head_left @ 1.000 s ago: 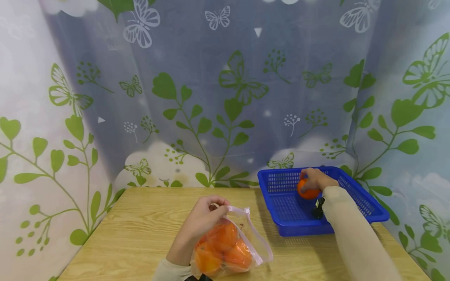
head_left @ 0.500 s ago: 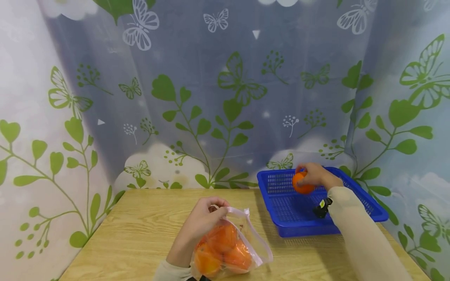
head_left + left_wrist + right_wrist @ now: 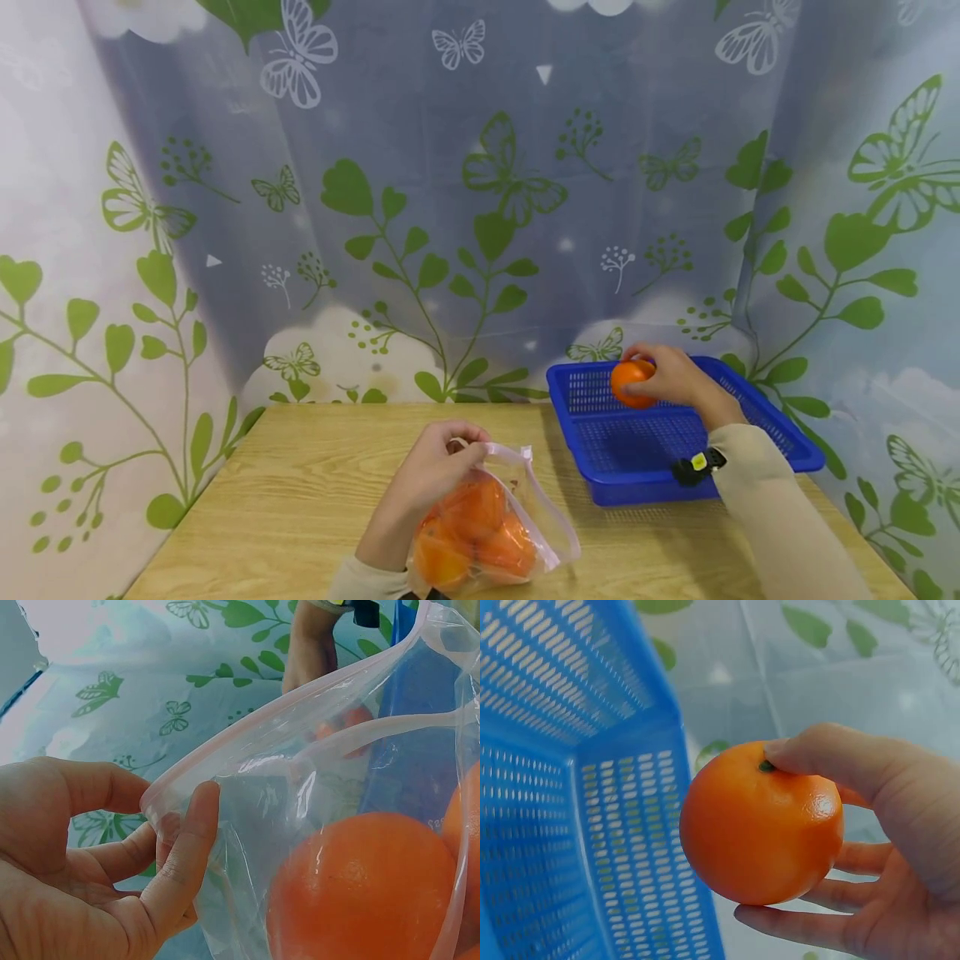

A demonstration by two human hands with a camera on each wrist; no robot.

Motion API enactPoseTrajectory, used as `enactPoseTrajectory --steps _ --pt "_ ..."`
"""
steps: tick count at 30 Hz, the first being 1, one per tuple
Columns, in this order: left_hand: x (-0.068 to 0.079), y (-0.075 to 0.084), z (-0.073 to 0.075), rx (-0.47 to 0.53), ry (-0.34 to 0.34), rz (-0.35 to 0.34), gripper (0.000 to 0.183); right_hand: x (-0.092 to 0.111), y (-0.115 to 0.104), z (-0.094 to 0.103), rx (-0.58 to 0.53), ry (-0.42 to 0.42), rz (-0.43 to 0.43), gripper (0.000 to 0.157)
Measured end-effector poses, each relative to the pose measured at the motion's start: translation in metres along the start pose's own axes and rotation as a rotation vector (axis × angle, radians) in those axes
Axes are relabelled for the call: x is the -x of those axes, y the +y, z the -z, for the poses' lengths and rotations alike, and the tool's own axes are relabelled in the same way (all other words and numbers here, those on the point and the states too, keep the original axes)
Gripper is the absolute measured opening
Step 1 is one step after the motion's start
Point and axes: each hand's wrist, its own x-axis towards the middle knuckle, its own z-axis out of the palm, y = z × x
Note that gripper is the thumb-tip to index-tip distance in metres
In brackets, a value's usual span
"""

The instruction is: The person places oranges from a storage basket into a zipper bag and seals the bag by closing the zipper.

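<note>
Over the blue basket (image 3: 600,492), my right hand (image 3: 671,375) grips an orange (image 3: 628,385). In the right wrist view the thumb lies by the green stem end of the orange (image 3: 757,832), and the other fingers curl behind it. My left hand (image 3: 435,467) pinches the edge of a clear zip bag (image 3: 551,508) between thumb and fingers. Several oranges (image 3: 472,508) sit inside the bag, which rests on the table. The left wrist view shows the bag's pale pink zip edge (image 3: 300,705) spread apart, with a large orange (image 3: 364,892) inside the film.
The slatted basket (image 3: 630,825) stands at the table's back right. No other fruit shows in the visible part of its floor. A wood-grain table (image 3: 300,483) carries everything. Behind it hangs a curtain (image 3: 420,208) printed with butterflies and leaves.
My right hand has lifted the orange from low in the basket and carried it up and to the left. The left hand and the bag have stayed in place.
</note>
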Motion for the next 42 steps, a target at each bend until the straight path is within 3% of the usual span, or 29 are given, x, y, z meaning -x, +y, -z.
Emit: enactPoseTrajectory --steps 8,25,36,42 --pt "0.0 -0.002 0.0 -0.001 -0.003 -0.011 0.019 0.017 -0.026 -0.004 -0.025 0.076 0.089 0.041" --pt "0.0 -0.002 -0.003 -0.016 0.005 -0.014 0.018 0.057 -0.072 -0.031 -0.187 0.198 0.079 0.043" --pt "0.0 0.0 -0.002 -0.038 0.011 -0.02 0.017 0.067 -0.087 -0.035 -0.267 0.204 0.148 0.043" --pt "0.001 -0.001 -0.003 -0.023 0.005 -0.021 0.017 0.07 -0.096 -0.04 -0.267 0.163 0.193 0.043"
